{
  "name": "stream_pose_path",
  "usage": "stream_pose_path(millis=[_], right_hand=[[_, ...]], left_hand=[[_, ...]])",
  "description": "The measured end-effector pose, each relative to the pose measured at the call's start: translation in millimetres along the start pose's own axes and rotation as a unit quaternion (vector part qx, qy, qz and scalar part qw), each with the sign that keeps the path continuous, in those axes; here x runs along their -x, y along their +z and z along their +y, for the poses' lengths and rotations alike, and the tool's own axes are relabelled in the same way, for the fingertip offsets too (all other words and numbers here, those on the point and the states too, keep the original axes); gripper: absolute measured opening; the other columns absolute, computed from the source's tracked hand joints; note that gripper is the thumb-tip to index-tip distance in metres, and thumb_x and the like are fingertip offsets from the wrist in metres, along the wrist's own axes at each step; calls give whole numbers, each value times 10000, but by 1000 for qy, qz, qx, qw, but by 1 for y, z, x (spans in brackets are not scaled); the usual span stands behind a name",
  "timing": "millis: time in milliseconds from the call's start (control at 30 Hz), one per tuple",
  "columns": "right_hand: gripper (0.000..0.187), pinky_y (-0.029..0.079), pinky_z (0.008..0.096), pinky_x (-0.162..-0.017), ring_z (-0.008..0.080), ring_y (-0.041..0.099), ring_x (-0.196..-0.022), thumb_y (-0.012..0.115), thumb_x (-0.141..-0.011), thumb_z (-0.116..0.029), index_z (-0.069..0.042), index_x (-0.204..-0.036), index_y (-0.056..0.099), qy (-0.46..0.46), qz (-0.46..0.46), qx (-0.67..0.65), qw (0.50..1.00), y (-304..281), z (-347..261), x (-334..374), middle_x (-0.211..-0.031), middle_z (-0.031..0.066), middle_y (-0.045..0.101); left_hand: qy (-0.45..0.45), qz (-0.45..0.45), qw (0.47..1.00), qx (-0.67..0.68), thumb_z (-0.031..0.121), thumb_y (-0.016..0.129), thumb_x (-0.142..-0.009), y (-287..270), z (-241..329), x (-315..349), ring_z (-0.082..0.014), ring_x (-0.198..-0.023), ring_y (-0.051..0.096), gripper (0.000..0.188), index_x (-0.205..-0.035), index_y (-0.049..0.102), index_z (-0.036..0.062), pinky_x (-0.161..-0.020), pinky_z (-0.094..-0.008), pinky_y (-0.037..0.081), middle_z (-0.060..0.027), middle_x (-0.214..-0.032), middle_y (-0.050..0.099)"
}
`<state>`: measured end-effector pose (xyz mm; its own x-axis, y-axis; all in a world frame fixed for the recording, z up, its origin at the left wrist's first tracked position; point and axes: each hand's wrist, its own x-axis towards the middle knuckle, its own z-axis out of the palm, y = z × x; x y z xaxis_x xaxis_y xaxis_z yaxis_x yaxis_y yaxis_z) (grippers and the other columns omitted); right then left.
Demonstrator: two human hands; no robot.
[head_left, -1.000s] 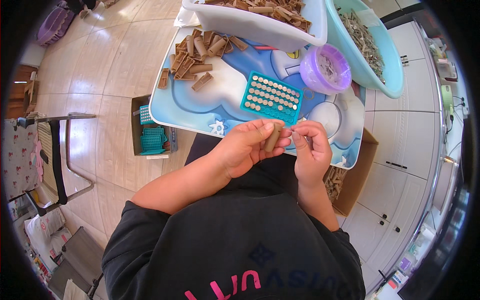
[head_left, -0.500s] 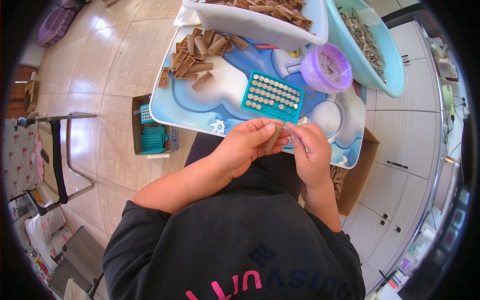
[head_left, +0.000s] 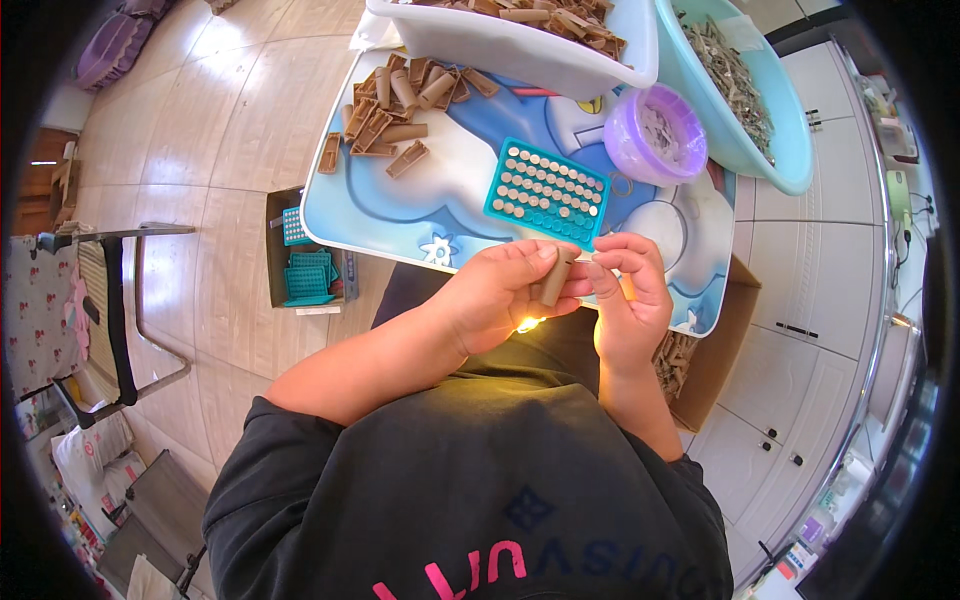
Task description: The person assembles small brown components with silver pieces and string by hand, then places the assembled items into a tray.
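My left hand [head_left: 507,287] is closed around a brown plastic casing [head_left: 556,277], a small half-round shell held tilted above my lap. A bright yellow light [head_left: 530,323] glows just below these fingers, tinting my dark shirt; its source is mostly hidden. Close to the casing's right side, my right hand [head_left: 632,290] has its fingers bent and thumb drawn in; a thin pale bit shows at the tips, too small to name. Just beyond both hands lies a teal tray [head_left: 577,236] with rows of round silver button cells [head_left: 548,182], its near rows partly unfilled.
Loose brown casings [head_left: 407,103] are heaped on the patterned table [head_left: 400,215]. Behind stand a white tub [head_left: 520,42] of casings, a purple bowl [head_left: 640,150] and a light-blue basin [head_left: 790,165] of metal pieces. Cardboard boxes [head_left: 735,340] flank the table, one holding teal trays [head_left: 307,278].
A yellow light has come on beneath my left hand. The casing has turned to show more of its rounded side, and my right fingers have spread slightly and shifted right.
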<state>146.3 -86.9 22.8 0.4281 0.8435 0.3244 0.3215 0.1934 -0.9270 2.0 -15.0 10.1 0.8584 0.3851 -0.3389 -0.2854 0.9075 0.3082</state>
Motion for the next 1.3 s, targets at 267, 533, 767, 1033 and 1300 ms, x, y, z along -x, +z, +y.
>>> stream_pose_path(millis=[267,533,767,1033,1300], right_hand=[[77,425,280,-798,177,558,-859,680,-778,-13,-13,-812,611,-8,1,-17,1000,6,4,4,-926,86,601],[70,465,293,-752,196,595,-834,670,-785,-3,-7,-814,607,-60,-22,58,996,2,-2,1,-920,113,612],[62,490,299,-711,229,619,-791,658,-787,11,2,-817,604,-121,-12,115,986,3,0,2,-876,133,620],[74,497,307,-697,244,626,-784,648,-791,12,7,-843,596,-133,-20,134,982,4,9,3,-864,139,625],[54,491,318,-694,256,613,-763,616,-808,15,3,-843,576,-132,-31,149,980,4,9,2,-864,140,619]], left_hand=[[-5,-9,1000,-2,255,430,-968,3,-1,0,-186,-1018,587,350,-1204,502,7,-956,-376,454,-91,-1102,592],[4,-40,999,1,258,435,-966,7,0,3,-159,-1002,581,340,-1200,504,21,-950,-351,437,-61,-1083,598],[0,-25,1000,-12,253,454,-960,7,-4,2,-169,-1014,584,328,-1205,506,41,-943,-341,454,-55,-1070,594],[-13,21,1000,-19,254,436,-970,0,-8,-1,-174,-1002,600,286,-1148,521,48,-950,-354,456,-58,-1075,597],[-11,44,998,-43,259,430,-974,3,-10,-1,-167,-987,602,274,-1117,528,47,-931,-345,469,-54,-1061,603]])
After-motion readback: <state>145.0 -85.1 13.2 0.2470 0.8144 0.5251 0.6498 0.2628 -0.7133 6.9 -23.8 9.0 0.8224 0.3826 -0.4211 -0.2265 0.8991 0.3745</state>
